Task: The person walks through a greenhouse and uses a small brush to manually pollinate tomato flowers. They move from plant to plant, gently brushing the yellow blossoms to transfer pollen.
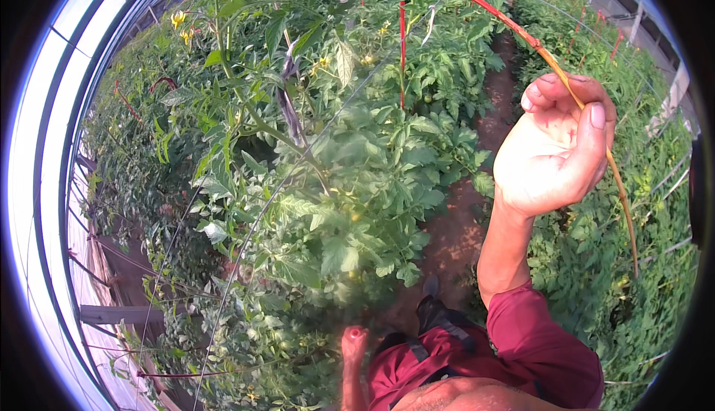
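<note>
Raised at the right, my right hand [550, 148] has its fingers curled, palm turned up. A thin jointed cane or stem [620, 193] passes through its fingers. That piece is red and bent toward the top of the view, yellow-brown near my hand, and tapers downward on the right. Low in the middle, close to my waist, is my left hand [354, 345]. It looks small and balled up, and I cannot tell whether it holds anything. Leafy tomato plants [335, 249] fill the space before me, and a thick green stem [262, 126] leans up to the left.
Thin wires [279, 187] cross the plants diagonally. A red upright stake or cord [402, 42] stands among the leaves. Dark strip ties [287, 98] hang by the stem. A soil path [455, 232] runs between rows. Pale greenhouse sheeting [47, 148] curves along the left.
</note>
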The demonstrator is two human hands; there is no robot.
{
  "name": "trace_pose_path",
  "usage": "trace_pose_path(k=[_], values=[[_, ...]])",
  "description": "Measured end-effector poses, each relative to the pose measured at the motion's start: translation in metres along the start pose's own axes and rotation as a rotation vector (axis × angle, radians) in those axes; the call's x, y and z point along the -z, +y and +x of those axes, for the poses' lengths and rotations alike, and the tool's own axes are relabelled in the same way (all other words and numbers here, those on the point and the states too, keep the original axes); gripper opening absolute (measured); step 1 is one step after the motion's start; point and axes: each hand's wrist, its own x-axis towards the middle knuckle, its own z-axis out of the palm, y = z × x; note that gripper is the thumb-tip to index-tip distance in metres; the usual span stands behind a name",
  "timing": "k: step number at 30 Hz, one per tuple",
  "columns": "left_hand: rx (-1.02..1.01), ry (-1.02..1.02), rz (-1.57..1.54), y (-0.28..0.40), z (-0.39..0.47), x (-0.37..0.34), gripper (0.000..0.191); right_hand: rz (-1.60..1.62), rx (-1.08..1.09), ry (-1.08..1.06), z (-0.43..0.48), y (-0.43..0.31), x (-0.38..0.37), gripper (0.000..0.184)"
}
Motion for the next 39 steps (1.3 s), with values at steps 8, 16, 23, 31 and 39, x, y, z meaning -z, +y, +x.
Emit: trace_pose_path(k=[8, 16, 23, 31, 39], values=[[0.013, -0.15, 0.02, 0.055, -0.003, -0.036, 0.042, -0.608, -0.127, -0.274, 0.093, 0.107, 0.013, 0.028], [-0.07, -0.136, 0.045, 0.078, 0.001, -0.074, 0.038, -0.956, 0.049, -0.515, 0.085, 0.146, 0.039, 0.022], [-0.048, -0.109, 0.14, 0.078, 0.012, -0.08, 0.037, -0.853, 0.319, -0.597, 0.079, 0.177, 0.058, 0.014], [-0.01, -0.105, 0.041, 0.077, 0.029, -0.085, 0.033, -0.891, 0.28, -0.562, 0.082, 0.173, 0.052, 0.013], [-0.051, -0.099, 0.179, 0.11, 0.021, -0.077, 0.035, -0.862, 0.202, -0.608, 0.082, 0.163, 0.036, 0.015]])
